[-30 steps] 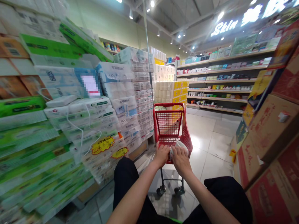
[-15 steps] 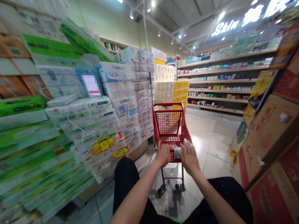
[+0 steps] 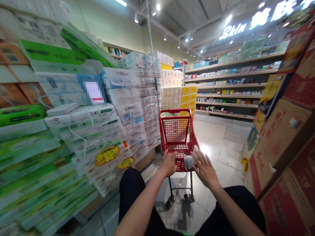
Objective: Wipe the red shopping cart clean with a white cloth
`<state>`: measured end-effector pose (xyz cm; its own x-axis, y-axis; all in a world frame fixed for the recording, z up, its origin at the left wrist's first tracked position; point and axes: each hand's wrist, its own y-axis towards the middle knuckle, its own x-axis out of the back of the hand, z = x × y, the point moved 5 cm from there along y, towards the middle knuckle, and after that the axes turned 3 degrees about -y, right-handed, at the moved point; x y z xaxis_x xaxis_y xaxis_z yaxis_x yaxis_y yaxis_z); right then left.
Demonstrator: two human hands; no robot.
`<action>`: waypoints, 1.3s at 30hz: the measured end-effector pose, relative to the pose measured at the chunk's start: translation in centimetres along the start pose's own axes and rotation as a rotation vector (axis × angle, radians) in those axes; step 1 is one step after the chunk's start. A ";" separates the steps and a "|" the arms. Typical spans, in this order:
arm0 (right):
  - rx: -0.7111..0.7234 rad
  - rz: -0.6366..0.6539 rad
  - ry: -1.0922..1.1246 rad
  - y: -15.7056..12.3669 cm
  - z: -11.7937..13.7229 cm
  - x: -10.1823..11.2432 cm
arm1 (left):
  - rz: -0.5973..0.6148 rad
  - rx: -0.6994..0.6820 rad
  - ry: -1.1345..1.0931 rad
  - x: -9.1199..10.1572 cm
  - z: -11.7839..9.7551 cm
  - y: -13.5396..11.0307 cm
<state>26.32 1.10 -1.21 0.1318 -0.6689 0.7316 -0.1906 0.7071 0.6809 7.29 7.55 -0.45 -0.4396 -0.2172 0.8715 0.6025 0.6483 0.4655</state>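
A small red shopping cart (image 3: 177, 131) stands in the aisle just ahead of me. My left hand (image 3: 168, 164) is closed over the left part of its near rim. My right hand (image 3: 204, 168) lies to the right of it with fingers stretched and spread, its fingertips pressing a white cloth (image 3: 190, 160) against the cart's near right corner. Both forearms reach forward from the bottom of the view, above my dark trousers.
Stacked packs of tissue and paper rolls (image 3: 98, 124) fill the left side, with yellow price tags (image 3: 107, 154). Cardboard boxes (image 3: 285, 137) crowd the right. Shelves of goods (image 3: 228, 91) line the far wall. A thin metal pole (image 3: 154, 72) rises beside the cart. Pale floor tiles (image 3: 221, 144) stretch ahead.
My right hand has slid with the cloth from the middle of the cart's rim to its right corner and its fingers have spread. The left hand keeps its hold.
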 end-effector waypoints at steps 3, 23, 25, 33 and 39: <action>-0.082 -0.042 0.010 0.0 1.5 -0.8 | -0.001 0.011 -0.012 -0.1 -0.6 0.1; -0.010 0.007 0.213 1.2 3.6 0.8 | -0.064 0.007 0.023 1.7 -1.6 -0.6; 0.053 0.038 0.150 0.9 3.2 0.8 | -0.002 -0.084 -0.020 1.9 -1.1 -0.7; 0.088 0.052 0.136 0.7 2.3 0.8 | 0.041 -0.215 0.082 5.5 4.8 -1.8; 0.016 0.045 0.154 1.5 2.5 0.8 | 0.097 -0.282 0.096 6.0 2.7 -1.8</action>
<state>23.67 1.02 0.34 0.2697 -0.5925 0.7591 -0.2152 0.7312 0.6473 1.77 7.03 3.47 -0.3147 -0.2408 0.9181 0.8056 0.4438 0.3925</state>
